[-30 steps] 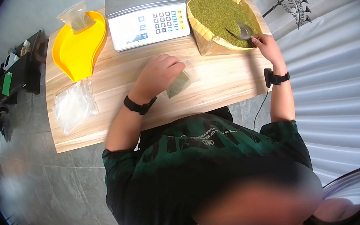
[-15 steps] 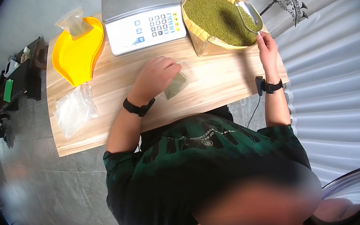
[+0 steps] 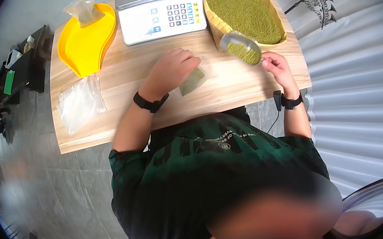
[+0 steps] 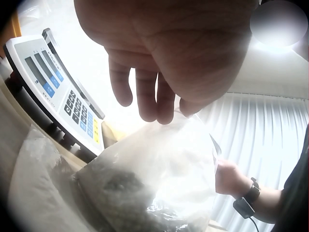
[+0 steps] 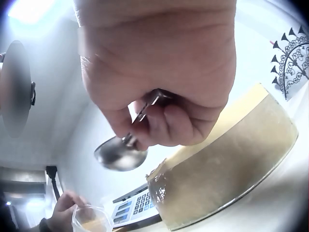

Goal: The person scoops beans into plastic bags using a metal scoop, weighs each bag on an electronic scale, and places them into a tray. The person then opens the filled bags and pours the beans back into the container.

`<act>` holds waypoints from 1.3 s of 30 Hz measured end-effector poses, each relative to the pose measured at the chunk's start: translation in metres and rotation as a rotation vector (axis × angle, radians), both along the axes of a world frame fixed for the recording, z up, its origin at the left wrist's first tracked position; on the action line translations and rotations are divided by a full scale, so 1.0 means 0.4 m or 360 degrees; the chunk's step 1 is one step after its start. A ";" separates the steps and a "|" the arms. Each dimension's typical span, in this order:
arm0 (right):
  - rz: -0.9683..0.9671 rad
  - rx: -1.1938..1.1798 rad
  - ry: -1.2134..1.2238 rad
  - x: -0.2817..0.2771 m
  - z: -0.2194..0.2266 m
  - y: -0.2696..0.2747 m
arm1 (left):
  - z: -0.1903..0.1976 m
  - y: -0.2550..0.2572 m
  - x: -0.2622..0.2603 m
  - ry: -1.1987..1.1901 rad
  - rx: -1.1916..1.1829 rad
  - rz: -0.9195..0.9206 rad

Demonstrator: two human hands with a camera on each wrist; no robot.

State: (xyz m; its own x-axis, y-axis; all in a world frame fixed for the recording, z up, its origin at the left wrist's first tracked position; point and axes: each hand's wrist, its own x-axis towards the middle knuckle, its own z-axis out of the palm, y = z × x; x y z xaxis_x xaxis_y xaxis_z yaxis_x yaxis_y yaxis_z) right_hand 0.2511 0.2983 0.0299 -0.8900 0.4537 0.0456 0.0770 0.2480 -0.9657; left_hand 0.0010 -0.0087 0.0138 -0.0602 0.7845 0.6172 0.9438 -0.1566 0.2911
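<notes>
My right hand grips the handle of a metal scoop, its bowl heaped with small green grains. The scoop is held over the table at the near left corner of an open sack filled with the same grains. In the right wrist view, curled fingers wrap the scoop's handle. My left hand pinches the upper edge of a clear plastic bag, which has some green grains in its bottom. From the left wrist view, the bag stands with its top at the fingertips.
A digital scale stands at the back of the wooden table. To its left is a yellow tray with a filled clear bag at its far end. Flat plastic bags lie at the table's left.
The scoop has come up out of the grains in the sack, loaded, then moved left and nearer to me, toward the bag. My left hand has stayed at the bag.
</notes>
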 end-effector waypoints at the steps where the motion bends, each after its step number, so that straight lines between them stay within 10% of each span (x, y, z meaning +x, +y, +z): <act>1: 0.0162 0.0079 -0.0102 -0.003 -0.002 -0.012 | -0.001 0.000 -0.001 -0.0003 -0.0004 0.0001; 23: 0.1038 0.1663 -0.0669 -0.216 0.309 -0.204 | -0.002 0.002 -0.001 -0.0019 0.0055 -0.0022; 31: 0.0565 0.0806 -0.0479 -0.075 0.254 -0.058 | -0.004 0.007 -0.006 0.0033 0.0056 -0.0015; 39: -0.0070 0.1004 -0.0630 -0.053 0.216 0.160 | -0.002 0.005 -0.004 0.0032 0.0049 -0.0013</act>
State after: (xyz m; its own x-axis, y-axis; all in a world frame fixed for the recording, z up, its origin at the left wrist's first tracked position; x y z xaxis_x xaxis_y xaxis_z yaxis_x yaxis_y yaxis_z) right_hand 0.2299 0.3622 0.1164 -0.8754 0.4832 -0.0109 0.4121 0.7345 -0.5391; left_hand -0.0006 -0.0069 0.0130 -0.0414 0.7656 0.6420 0.9481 -0.1727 0.2670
